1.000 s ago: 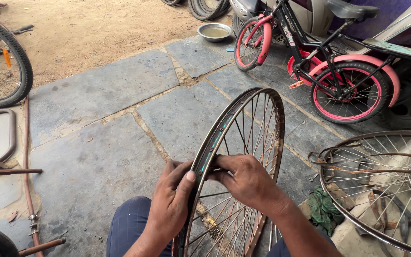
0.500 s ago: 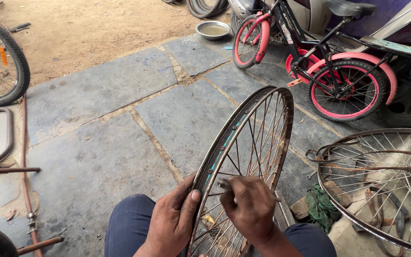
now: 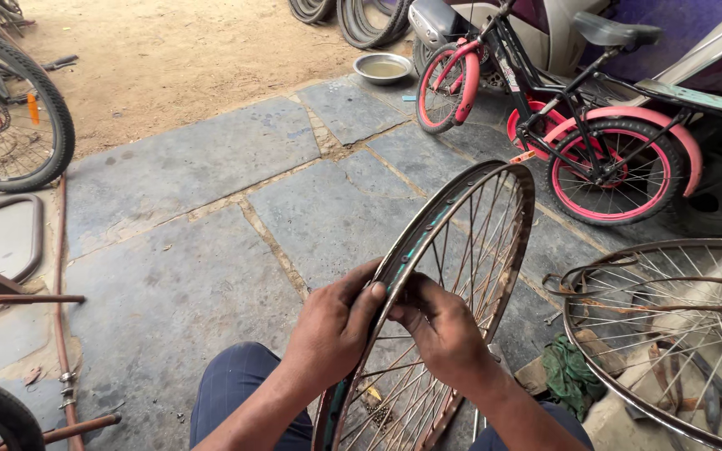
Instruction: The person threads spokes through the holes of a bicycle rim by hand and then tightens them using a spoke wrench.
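While the bare wheel rim (image 3: 461, 250) stands up on its edge in the lower middle of the frame, both hands hold it near its close end. The left hand (image 3: 332, 330) is wrapped over the rim's left edge, fingers curled and gripping the metal, with the thumb pressed on top. The right hand (image 3: 440, 330) is on the other side, among the thin spokes, and its fingers are bent and pinched close to the rim (what they pinch is too small to tell). The two thumbs almost touch. The rim has no tyre on it, and its far end points to the upper right. It leans between the person's knees in dark blue trousers (image 3: 240, 392).

On the right edge of the frame lies a second bare wheel (image 3: 670, 334), flat on the ground, with a green rag (image 3: 570, 376) just beside it. Behind the rim, in the upper right, stands a small pink and black bike (image 3: 561, 125). A metal bowl (image 3: 383, 68) sits on the ground near its front wheel. At the upper left there is a big black bike tyre (image 3: 22, 108) on the sandy ground. Grey stone slabs (image 3: 194, 167) cover the floor under everything.
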